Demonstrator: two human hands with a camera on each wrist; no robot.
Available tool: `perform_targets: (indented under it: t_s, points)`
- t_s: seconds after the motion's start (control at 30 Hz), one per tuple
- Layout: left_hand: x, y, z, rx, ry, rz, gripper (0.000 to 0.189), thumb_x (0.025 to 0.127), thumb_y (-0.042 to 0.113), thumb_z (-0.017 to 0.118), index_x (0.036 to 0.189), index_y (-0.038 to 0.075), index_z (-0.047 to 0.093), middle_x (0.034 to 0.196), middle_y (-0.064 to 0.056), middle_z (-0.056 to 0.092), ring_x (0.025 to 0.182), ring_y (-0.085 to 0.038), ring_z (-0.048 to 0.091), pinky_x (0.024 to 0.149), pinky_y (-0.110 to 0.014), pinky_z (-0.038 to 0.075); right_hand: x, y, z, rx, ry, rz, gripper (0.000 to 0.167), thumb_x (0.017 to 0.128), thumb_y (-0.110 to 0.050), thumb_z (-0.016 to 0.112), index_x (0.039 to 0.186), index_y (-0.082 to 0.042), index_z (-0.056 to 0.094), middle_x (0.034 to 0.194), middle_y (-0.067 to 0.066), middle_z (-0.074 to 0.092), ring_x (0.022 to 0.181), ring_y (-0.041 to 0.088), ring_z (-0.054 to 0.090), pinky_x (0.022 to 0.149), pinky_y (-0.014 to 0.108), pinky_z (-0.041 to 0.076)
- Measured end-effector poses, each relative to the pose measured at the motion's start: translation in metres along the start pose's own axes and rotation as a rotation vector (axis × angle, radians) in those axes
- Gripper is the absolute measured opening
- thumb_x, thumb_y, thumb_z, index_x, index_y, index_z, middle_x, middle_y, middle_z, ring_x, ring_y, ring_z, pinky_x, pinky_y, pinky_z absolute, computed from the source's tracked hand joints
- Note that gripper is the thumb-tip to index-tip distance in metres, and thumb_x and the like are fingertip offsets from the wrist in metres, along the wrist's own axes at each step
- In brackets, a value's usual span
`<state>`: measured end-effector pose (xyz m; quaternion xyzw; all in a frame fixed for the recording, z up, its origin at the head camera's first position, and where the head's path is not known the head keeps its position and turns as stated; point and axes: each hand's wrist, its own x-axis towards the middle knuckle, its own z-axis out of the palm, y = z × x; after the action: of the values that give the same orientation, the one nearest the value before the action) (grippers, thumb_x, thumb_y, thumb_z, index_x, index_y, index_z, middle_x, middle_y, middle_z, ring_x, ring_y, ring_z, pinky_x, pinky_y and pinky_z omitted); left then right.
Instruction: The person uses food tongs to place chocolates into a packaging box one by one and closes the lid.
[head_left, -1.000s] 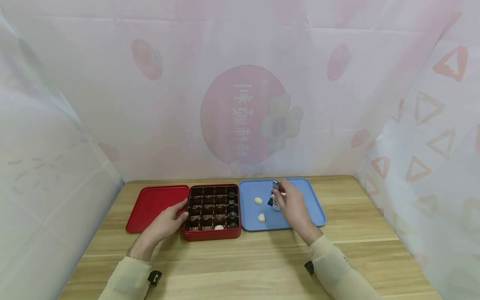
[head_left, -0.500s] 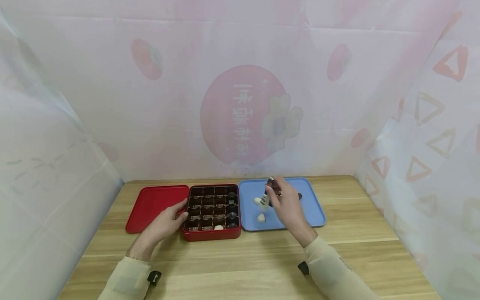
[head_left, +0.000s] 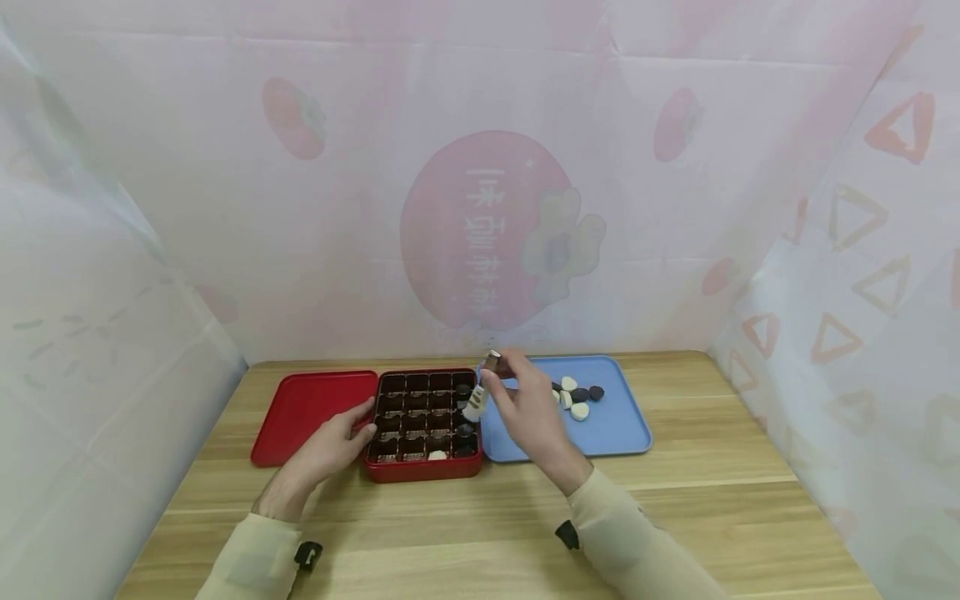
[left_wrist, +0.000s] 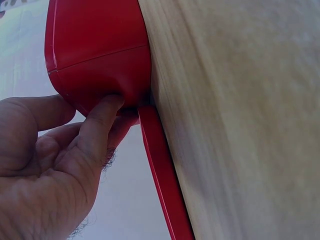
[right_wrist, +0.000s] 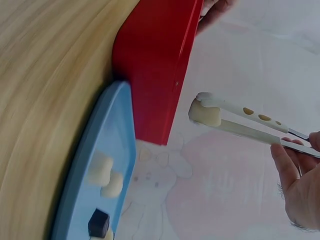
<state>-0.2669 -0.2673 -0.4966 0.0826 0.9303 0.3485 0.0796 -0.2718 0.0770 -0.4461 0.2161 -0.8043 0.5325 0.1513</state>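
My right hand point(head_left: 536, 412) grips a pair of tongs point(head_left: 477, 402) with pale, slotted tips. Between those tips, in the right wrist view, sits a cream-white chocolate point(right_wrist: 206, 115). The tongs hang over the right column of a red box point(head_left: 423, 472), whose dark divider has many compartments. Dark chocolates point(head_left: 465, 430) fill cells along that column, and one white chocolate point(head_left: 437, 456) lies in the front row. My left hand point(head_left: 333, 442) rests its fingers on the box's left side, touching the red wall in the left wrist view.
A blue tray point(head_left: 622, 437) stands against the box's right side, bearing several white chocolates point(head_left: 580, 411) and dark chocolates point(head_left: 596, 392). My right hand hides part of it. On the left lies a red lid point(head_left: 311, 417). Printed sheets point(head_left: 480, 83) enclose the wooden table.
My right hand has moved left with the tongs, from over the blue tray to above the box's right column. More chocolates on the tray now show. The left hand has stayed put.
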Motion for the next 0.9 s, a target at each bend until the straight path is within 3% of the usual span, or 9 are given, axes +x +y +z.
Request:
perform_targets:
  t_s: [0.37,0.53,0.9]
  points:
    - [0.0,0.0,0.0,-0.006,-0.001,0.007,0.066,0.122,0.015,0.061,0.177,-0.013,0.037,0.182,-0.037,0.043,0.17,-0.058,0.043,0.137,-0.074,0.042,0.001,-0.007,0.035,0.09,-0.051,0.006,0.012,0.12,-0.015,0.07,0.129,-0.007,0.069,0.124,0.013,0.079,0.117,0.026,0.08,0.092,0.027,0.074]
    - [0.001,-0.001,0.001,-0.008,-0.002,0.002,0.065,0.122,0.014,0.061,0.176,-0.013,0.037,0.182,-0.037,0.043,0.171,-0.058,0.042,0.138,-0.074,0.042,0.001,-0.002,0.046,0.124,-0.063,0.016,0.011,0.119,-0.013,0.07,0.126,-0.006,0.068,0.121,0.014,0.077,0.111,0.025,0.079,0.092,0.031,0.075]
    - [0.001,-0.001,0.001,-0.012,-0.004,-0.003,0.065,0.123,0.015,0.06,0.177,-0.013,0.037,0.182,-0.037,0.042,0.169,-0.058,0.044,0.137,-0.074,0.043,-0.001,0.002,0.044,0.13,-0.074,0.027,0.02,0.12,-0.019,0.069,0.135,-0.006,0.069,0.13,0.015,0.079,0.125,0.032,0.081,0.106,0.033,0.072]
